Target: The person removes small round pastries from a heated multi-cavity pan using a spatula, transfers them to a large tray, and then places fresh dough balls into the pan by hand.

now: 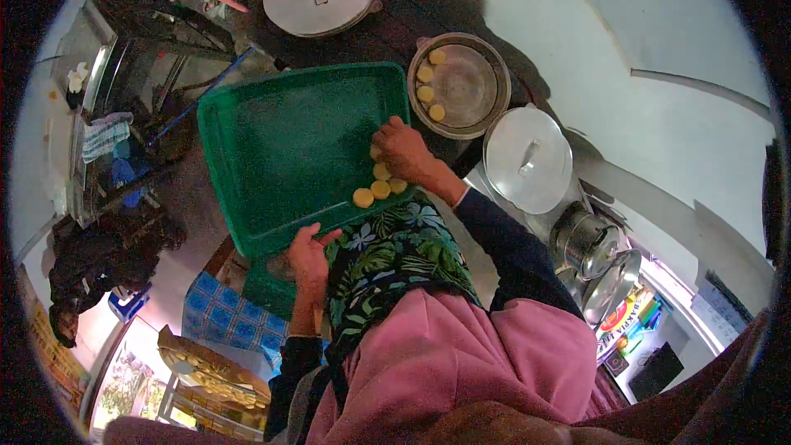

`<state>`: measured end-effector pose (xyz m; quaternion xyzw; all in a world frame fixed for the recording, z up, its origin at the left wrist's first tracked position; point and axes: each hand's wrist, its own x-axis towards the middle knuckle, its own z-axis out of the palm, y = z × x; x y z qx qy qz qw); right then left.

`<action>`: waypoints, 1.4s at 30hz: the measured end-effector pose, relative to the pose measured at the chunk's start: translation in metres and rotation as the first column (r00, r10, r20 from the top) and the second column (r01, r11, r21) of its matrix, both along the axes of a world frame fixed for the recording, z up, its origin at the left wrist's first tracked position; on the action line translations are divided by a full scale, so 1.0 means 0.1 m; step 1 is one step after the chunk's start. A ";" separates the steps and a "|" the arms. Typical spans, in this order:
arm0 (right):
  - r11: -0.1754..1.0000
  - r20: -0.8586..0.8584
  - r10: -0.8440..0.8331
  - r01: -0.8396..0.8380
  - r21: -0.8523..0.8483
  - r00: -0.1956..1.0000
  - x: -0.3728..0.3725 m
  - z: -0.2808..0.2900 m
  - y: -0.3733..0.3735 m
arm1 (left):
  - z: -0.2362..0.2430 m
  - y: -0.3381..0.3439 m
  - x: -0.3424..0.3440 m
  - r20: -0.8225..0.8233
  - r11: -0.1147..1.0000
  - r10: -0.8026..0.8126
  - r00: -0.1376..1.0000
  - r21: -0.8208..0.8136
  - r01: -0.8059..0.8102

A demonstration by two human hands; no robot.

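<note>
Right hand point(401, 148): fingers curled down onto yellow cakes point(379, 185) at centre frame, inside the green tray point(272, 140).
Left hand point(309, 255): gripping the tray's lower edge.
Tip: steady the tray, keep rows snug.
Metal pan point(459, 86): upper right, more cakes.

Place: small cooking area, home kitchen or food stall; cannot tell which.
Cookware: lidded metal pots point(587, 241), two round metal lids point(527, 158).
Food: round yellow cakes in a green tray point(280, 132) and a metal pan point(461, 86).
Storage: glass-fronted cabinet point(124, 115) with cloths.
</note>
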<state>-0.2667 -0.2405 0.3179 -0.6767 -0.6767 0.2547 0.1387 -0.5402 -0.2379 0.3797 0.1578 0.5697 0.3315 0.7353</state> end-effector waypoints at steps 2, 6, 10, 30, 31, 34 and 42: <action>1.000 -0.037 -0.003 0.002 -0.024 0.999 0.09 0.15 0.00 | -0.03 -0.06 -0.01 0.005 0.999 -0.029 1.000 0.040 0.029; 0.997 -0.001 0.063 -0.063 -0.051 0.998 0.27 0.11 -0.15 | -0.09 -0.11 0.10 -0.025 0.997 -0.075 0.997 -0.028 0.074; 0.988 -0.042 0.106 -0.110 -0.109 0.994 0.40 0.30 -0.13 | -0.07 -0.19 0.16 -0.006 0.987 -0.111 0.994 0.118 0.110; 0.411 -0.660 -0.664 0.909 0.072 0.353 1.80 -0.82 -0.13 | -0.03 -0.09 -0.05 0.060 0.998 0.019 0.998 -0.057 -0.015; 0.471 -0.587 -0.638 0.856 0.212 0.497 1.77 -0.83 -0.07 | 0.00 -0.08 -0.04 0.035 0.998 0.031 0.999 -0.058 -0.028; 0.384 -0.569 -0.666 0.875 0.294 0.483 1.66 -0.87 0.16 | 0.05 -0.08 -0.07 0.025 0.997 0.072 0.997 -0.039 -0.071; 0.593 0.242 -0.796 0.636 0.493 0.554 1.87 -1.22 0.29 | 0.03 -0.08 -0.12 0.031 0.992 0.101 0.994 -0.085 -0.098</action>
